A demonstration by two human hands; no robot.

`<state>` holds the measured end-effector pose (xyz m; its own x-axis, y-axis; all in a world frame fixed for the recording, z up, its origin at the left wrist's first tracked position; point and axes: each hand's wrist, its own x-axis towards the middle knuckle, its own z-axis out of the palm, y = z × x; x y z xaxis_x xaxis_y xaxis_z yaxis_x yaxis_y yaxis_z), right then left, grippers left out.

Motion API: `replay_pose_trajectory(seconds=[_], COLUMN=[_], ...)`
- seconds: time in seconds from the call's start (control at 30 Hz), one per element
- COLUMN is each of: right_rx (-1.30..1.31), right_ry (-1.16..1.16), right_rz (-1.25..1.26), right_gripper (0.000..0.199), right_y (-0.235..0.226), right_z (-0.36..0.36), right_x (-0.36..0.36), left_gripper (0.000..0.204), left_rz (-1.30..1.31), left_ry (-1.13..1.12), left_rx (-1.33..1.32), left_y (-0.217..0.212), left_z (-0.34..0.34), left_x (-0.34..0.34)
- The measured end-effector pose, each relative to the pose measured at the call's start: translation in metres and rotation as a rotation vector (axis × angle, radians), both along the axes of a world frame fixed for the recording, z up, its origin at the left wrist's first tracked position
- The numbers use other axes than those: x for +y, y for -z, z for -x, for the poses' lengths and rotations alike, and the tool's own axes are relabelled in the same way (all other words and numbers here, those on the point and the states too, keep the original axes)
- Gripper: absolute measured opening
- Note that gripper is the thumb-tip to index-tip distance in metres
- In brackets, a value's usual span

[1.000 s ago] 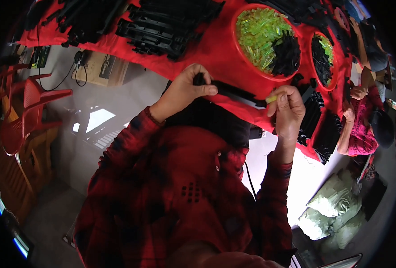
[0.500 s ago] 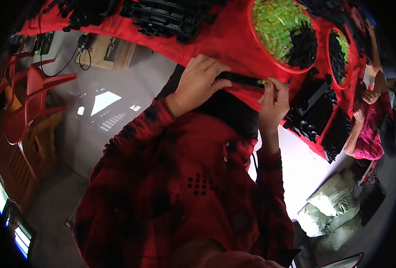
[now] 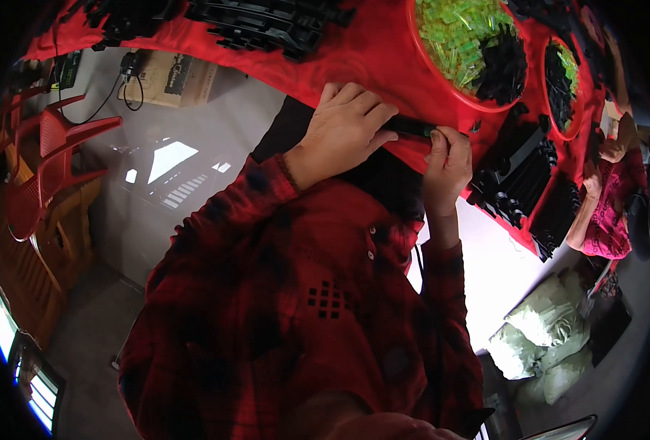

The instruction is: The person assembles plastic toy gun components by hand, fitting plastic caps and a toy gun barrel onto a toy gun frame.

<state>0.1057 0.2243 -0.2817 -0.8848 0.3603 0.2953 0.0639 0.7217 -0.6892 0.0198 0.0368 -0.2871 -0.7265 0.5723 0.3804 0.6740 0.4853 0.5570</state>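
Observation:
A narrow black plastic strip [image 3: 415,127] spans the gap between my two hands, above the edge of the red-covered table [image 3: 369,62]. My left hand [image 3: 345,130] is closed over its left part, with the thumb underneath and the fingers on top. At the other end, my right hand [image 3: 449,160] pinches the strip's tip between thumb and forefinger. My fingers hide both ends of the strip. Beyond my right hand, a round red basin [image 3: 479,109] holds yellow-green clear plastic pieces [image 3: 450,44] and a heap of small black parts [image 3: 502,66].
Black plastic strips [image 3: 266,26] lie stacked at the table's far side, and more black parts [image 3: 519,169] at the right. A second red basin [image 3: 576,133] stands beyond. A co-worker's hands [image 3: 612,150] are at the right. Red chairs [image 3: 61,147] and a cardboard box [image 3: 178,79] are left.
My left hand has slid right along the black strip, toward my right hand, so less of it shows. The yellow-green bit by my right fingertips is now covered.

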Motion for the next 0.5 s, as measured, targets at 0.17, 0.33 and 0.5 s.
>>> replay_pose_trajectory(seconds=[0.17,0.33,0.5], right_rx=[-0.011,-0.001,-0.01], right_ry=[-0.004,0.0,-0.011], right_rz=[-0.03,-0.093,-0.077], right_gripper=[0.009,0.01,0.01], right_y=[0.0031,0.0081,0.008], right_z=[0.0,-0.0001,0.0012], right_x=[0.003,0.0035,-0.0026], left_gripper=[0.035,0.036,0.034], left_rz=[0.031,-0.001,-0.032], left_ry=[0.008,0.025,0.021], left_rx=[-0.02,-0.067,-0.089], left_y=[0.001,0.004,0.0098], left_z=[0.0018,0.0025,0.0021], left_x=[0.0028,0.0038,0.0043])
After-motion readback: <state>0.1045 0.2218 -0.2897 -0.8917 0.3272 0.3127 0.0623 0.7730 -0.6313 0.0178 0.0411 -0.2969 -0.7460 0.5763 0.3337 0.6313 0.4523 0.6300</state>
